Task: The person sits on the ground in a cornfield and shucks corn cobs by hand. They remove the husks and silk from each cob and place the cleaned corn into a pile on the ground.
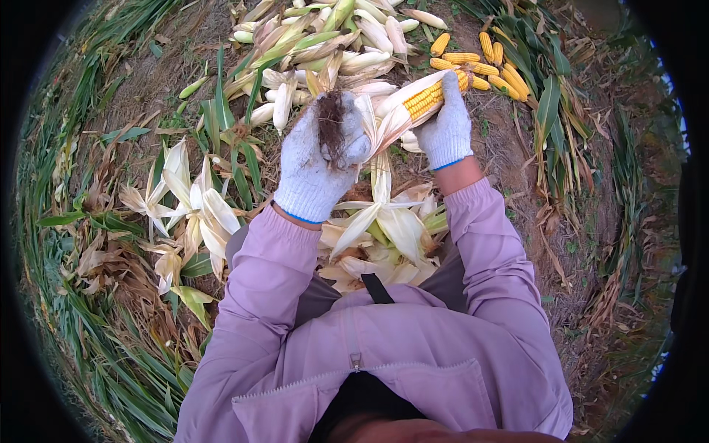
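A partly husked ear of corn (425, 102) slants between my gloved hands, its yellow kernels bare along the upper side. Pale husk leaves (372, 130) still wrap its lower end. My right hand (447, 124), in a white knit glove, grips the ear near its upper right end, thumb on the kernels. In my left hand (324, 152), gloved alike, are the gathered husk leaves at the ear's lower left. A clump of dark brown corn silk (331, 124) lies against that glove's fingers. Below the hands, stripped husks (396, 227) lie between my legs.
Ahead is a heap of unhusked corn ears (343, 44). Several bare yellow cobs (482, 69) lie on the soil to its right. Loose husks (194, 205) are scattered at left. Cut corn stalks and leaves (554, 111) line the right, with more green leaves (111, 354) at lower left.
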Demonstrator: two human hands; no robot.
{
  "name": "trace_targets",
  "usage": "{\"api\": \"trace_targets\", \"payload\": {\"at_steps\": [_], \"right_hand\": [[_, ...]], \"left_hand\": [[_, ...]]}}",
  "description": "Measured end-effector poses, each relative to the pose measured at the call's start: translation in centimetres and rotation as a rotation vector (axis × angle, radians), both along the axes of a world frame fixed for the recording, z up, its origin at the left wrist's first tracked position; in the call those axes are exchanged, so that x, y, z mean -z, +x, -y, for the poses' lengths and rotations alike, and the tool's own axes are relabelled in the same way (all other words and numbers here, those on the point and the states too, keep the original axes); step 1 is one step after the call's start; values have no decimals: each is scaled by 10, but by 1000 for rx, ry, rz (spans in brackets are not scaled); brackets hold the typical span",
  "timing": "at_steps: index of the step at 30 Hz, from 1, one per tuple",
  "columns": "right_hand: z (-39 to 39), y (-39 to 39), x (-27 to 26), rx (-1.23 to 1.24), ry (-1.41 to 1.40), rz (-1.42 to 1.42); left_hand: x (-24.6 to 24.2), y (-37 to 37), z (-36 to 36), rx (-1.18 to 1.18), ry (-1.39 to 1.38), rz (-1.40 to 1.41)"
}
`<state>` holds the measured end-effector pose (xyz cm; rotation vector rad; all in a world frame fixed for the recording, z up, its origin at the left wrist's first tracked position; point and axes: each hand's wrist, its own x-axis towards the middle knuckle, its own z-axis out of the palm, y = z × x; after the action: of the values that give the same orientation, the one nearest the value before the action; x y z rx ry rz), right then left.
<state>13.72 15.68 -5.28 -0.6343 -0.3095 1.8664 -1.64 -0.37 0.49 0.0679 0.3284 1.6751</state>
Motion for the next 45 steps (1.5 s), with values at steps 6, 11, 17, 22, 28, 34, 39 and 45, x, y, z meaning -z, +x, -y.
{"api": "trace_targets", "payload": {"at_steps": [6,11,17,22,28,34,39,45], "right_hand": [[-14,16,-8,77,-45,18],[-27,23,12,113,233,306],[12,22,5,-51,763,1063],[50,7,4,-270,824,1108],[76,-1,-10,-610,885,988],[72,-1,-6,-698,955,1017],[77,-1,-17,-703,1013,951],[79,4,-34,-736,900,901]], "left_hand": [[7,-26,12,124,284,-75],[22,-38,3,-276,-99,-845],[33,-53,-6,-475,-360,-1651],[26,-24,-11,-320,-257,-1777],[28,-7,-20,-81,-53,-1141],[20,0,-15,-154,-45,-820],[34,-1,-19,-340,-200,-916],[47,-14,-29,-491,-365,-1406]]}}
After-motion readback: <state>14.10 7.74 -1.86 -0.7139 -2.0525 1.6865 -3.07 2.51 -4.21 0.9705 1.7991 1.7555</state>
